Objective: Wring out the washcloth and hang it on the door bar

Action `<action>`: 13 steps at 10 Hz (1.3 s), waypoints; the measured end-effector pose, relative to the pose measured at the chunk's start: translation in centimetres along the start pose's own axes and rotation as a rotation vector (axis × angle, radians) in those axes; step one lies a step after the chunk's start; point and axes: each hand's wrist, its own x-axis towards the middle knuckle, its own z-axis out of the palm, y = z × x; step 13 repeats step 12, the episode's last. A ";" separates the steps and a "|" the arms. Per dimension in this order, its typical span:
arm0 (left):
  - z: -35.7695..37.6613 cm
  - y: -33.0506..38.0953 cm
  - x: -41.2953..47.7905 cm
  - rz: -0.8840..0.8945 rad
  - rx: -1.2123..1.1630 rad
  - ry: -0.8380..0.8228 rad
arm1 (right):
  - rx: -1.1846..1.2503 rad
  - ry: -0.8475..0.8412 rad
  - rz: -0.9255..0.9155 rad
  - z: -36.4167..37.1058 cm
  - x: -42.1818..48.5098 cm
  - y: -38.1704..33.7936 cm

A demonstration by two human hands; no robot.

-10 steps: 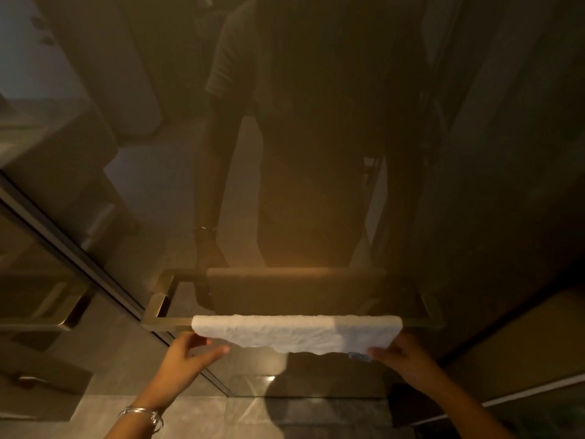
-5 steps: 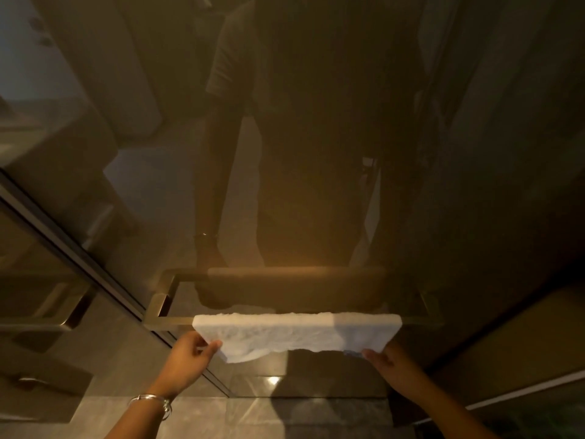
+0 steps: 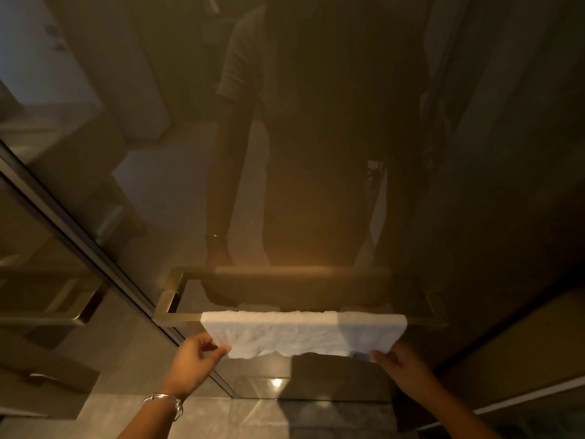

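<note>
both hands [image 3: 194, 359] [image 3: 400, 364] pinch the washcloth [image 3: 300, 332] draped over the door bar [image 3: 177, 316]

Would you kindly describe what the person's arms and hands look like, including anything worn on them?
Both forearms are bare, with no sleeves in view and no gloves. The left hand has a thin silver bangle at the wrist. The right hand shows no ring, watch or band that I can make out in this dim light.

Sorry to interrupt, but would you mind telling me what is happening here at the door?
A person is hanging a white washcloth over the door bar on the glass door. The left hand pinches its lower left corner and the right hand its lower right corner, spreading the front flap flat.
</note>
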 end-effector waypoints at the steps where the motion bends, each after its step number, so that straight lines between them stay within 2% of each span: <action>1: 0.2 -0.3 0.0 0.006 0.076 0.018 | -0.062 0.056 0.001 0.4 0.2 0.5; 3: 0.4 -0.4 0.2 0.015 0.164 0.035 | -0.055 0.091 -0.002 0.3 -0.1 -0.2; 5: 0.3 -0.4 -0.3 0.019 0.173 0.002 | 0.038 0.123 0.090 0.4 -0.1 -0.3; 6: 0.0 -0.6 -0.9 0.033 0.140 0.000 | 0.150 0.130 0.218 0.3 -0.3 -0.1; 7: 0.0 -0.2 -1.4 -0.016 0.002 -0.011 | 0.257 0.134 0.268 0.6 -0.4 -0.6; 9: 0.3 -0.2 -1.4 -0.020 -0.041 -0.104 | 0.302 0.102 0.181 0.7 -1.6 -1.0; 10: 0.3 -0.3 -2.6 -0.012 -0.116 -0.148 | 0.335 0.082 0.193 1.0 -2.7 -0.7; 11: 0.4 -1.5 -4.4 -0.075 -0.163 -0.093 | 0.323 -0.003 0.259 1.2 -4.1 -0.5; 12: 0.7 -3.4 -7.0 -0.082 -0.209 0.017 | 0.275 0.054 0.239 1.0 -5.5 0.3; 13: 0.7 -3.4 -7.0 -0.082 -0.209 0.017 | 0.275 0.054 0.239 1.0 -5.5 0.3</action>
